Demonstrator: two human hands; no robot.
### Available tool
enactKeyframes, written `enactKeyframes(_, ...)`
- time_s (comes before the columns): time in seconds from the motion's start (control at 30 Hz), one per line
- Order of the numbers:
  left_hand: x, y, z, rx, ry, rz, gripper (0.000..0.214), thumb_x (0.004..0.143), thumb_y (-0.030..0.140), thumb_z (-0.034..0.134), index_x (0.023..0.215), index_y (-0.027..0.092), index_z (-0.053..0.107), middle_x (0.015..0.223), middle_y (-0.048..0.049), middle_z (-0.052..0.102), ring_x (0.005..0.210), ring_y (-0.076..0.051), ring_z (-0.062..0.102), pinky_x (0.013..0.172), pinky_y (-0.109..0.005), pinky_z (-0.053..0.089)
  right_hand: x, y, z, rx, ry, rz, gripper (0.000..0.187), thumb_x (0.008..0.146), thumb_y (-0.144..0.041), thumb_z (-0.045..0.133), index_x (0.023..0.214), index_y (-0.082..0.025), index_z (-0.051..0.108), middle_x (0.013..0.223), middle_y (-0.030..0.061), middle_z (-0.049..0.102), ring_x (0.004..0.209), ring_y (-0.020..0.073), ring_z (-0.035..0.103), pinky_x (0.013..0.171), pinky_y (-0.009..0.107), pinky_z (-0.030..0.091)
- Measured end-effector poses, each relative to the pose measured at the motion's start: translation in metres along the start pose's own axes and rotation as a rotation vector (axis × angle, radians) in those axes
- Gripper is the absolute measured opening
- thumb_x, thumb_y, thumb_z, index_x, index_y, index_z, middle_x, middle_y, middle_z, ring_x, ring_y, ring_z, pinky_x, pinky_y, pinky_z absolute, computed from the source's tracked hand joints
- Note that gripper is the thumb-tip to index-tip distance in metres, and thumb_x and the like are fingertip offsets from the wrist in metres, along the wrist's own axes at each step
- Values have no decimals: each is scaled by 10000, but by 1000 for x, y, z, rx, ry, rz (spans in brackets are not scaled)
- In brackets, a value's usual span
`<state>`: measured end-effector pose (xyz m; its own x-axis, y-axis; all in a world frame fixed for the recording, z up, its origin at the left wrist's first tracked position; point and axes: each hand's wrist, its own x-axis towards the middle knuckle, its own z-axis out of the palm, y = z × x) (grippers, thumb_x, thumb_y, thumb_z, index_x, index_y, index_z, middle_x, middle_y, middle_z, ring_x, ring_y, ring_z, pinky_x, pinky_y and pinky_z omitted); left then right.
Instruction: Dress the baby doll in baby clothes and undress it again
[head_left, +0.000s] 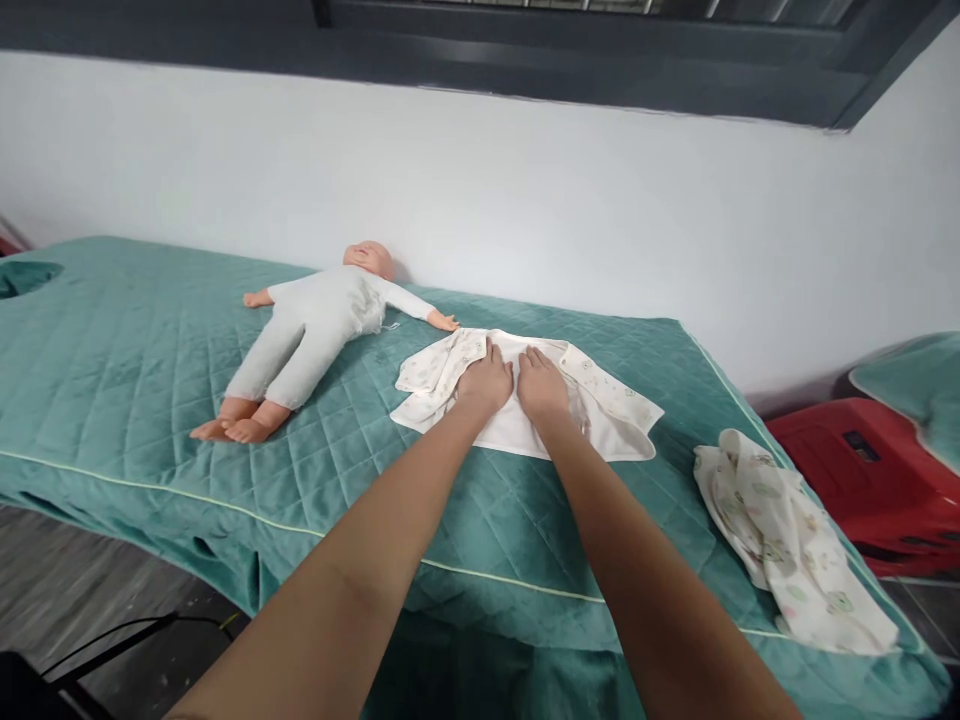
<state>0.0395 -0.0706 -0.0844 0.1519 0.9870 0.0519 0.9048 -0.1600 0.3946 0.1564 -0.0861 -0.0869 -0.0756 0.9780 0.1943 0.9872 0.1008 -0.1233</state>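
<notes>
A small white baby garment (600,405) with a pale print lies spread out on the green quilted bed (120,400). Both my hands rest flat on its middle, side by side and nearly touching. My left hand (486,381) presses down with fingers stretched toward the wall. My right hand (541,383) lies the same way just to its right. A baby doll (315,325) in a white suit lies on its back to the left of the garment, arms out, one hand near the garment's edge.
A second printed cloth (787,545) lies crumpled at the bed's right corner, hanging over the edge. A red plastic stool (862,470) stands right of the bed. A white wall runs behind. Black cables (112,645) lie on the floor at lower left.
</notes>
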Motion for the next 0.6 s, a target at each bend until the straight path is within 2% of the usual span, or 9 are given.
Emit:
enactKeyframes(0.07,6,-4,1,18,-37,97,602,1036,351,250,1577,94,310,1695,-155,175,1506,-304,356,1184,-460,383,1,3,2,7,-17,-38,513,1047,-238,268,1465,-36,485,1594,176,422,1506,213,337,1233,337,199)
enactKeyframes(0.2,20,-9,0,-2,-70,140,589,1035,338,255,1579,117,309,1700,-101,202,1582,-231,152,1196,-419,378,3,7,5,10,-41,-15,570,1056,-320,265,1519,-15,400,1631,189,348,1532,250,284,1241,375,189)
enactKeyframes(0.3,30,-10,0,-17,-71,115,598,1035,342,246,1588,120,287,1707,-98,171,1582,-204,150,1192,-394,385,4,8,7,11,-60,28,614,1049,-360,270,1550,-13,346,1653,193,292,1546,276,243,1238,407,210)
enactKeyframes(0.43,38,-10,2,-29,-68,94,615,1031,348,259,1597,109,263,1714,-89,136,1586,-189,121,1192,-357,384,8,7,8,18,-105,90,647,1042,-409,264,1585,-59,294,1681,170,222,1561,278,198,1235,442,228)
enactKeyframes(0.6,38,-9,4,-34,-75,84,630,1033,343,237,1600,68,234,1715,-92,118,1582,-200,149,1204,-360,366,13,6,8,7,-126,122,638,1052,-400,225,1594,-66,277,1689,161,200,1565,271,185,1239,431,217)
